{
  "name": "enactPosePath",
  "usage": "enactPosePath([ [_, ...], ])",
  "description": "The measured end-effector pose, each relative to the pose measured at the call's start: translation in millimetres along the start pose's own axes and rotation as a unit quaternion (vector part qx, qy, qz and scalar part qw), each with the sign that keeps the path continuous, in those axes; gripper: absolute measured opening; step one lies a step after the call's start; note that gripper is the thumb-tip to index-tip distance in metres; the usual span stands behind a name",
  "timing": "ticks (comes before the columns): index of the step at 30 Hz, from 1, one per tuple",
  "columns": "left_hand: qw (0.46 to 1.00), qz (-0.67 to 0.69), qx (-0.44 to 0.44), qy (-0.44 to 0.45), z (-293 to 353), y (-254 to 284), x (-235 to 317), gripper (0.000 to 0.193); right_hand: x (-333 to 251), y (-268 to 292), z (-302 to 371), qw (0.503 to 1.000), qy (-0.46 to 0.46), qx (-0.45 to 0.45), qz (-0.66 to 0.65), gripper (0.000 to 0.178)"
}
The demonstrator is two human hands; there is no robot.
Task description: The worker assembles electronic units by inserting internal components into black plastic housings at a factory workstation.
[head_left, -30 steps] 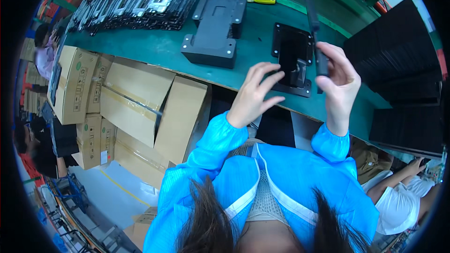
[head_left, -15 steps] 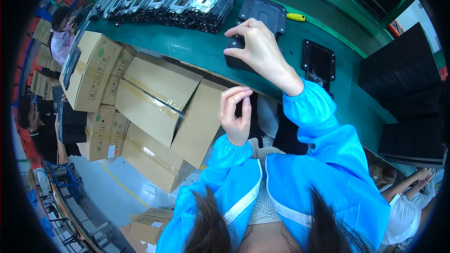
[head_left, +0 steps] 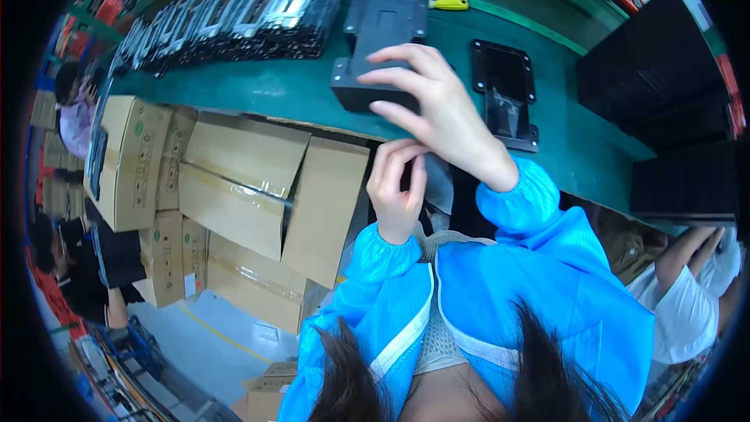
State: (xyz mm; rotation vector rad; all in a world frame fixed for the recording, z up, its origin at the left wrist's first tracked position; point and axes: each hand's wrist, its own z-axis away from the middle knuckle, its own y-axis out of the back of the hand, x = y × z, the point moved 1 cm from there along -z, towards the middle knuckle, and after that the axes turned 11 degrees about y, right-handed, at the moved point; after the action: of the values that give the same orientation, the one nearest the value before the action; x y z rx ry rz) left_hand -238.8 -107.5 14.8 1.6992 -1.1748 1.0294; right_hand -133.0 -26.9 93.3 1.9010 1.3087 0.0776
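My right hand (head_left: 447, 109) is over the near end of a black fixture block (head_left: 383, 31), its fingers spread and nothing visible in them. I cannot tell whether it touches the block. Just below it, at the bench's front edge, my left hand (head_left: 397, 191) has its fingers curled toward the thumb. Its fingertips come close to the right palm, and anything pinched there is too small to see. Right of the block lies a second, flatter black fixture (head_left: 504, 70) with a clear plastic piece on its lower part.
Stacked metal phone-like frames (head_left: 301, 0) fill the far left of the green bench (head_left: 269, 94). A yellow-handled screwdriver (head_left: 449, 5) lies behind the block. Dark stacked trays (head_left: 644, 70) stand at right. Cardboard boxes (head_left: 238, 156) crowd the left front. Other people work at both sides.
The view has turned, shifting the bench things left. My right hand has spread its fingers and come closer to my left hand, whose fingers stay curled.
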Motion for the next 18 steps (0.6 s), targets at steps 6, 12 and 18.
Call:
enactPosePath([
  [6, 0.977, -0.111, -0.163, -0.075, -16.7, -50.9, 12.6, 0.048, 64.7, 46.4, 87.0, 0.957, -0.178, -0.032, 0.227, 0.057],
  [12, 0.953, -0.185, -0.231, -0.063, -40.3, -82.4, -5.0, 0.064, 74.5, 38.1, 108.0, 0.903, -0.340, -0.082, 0.250, 0.088],
  [18, 0.952, -0.188, -0.229, -0.077, -53.0, -79.4, -12.1, 0.063, 72.7, 32.0, 92.4, 0.881, -0.402, -0.087, 0.234, 0.088],
])
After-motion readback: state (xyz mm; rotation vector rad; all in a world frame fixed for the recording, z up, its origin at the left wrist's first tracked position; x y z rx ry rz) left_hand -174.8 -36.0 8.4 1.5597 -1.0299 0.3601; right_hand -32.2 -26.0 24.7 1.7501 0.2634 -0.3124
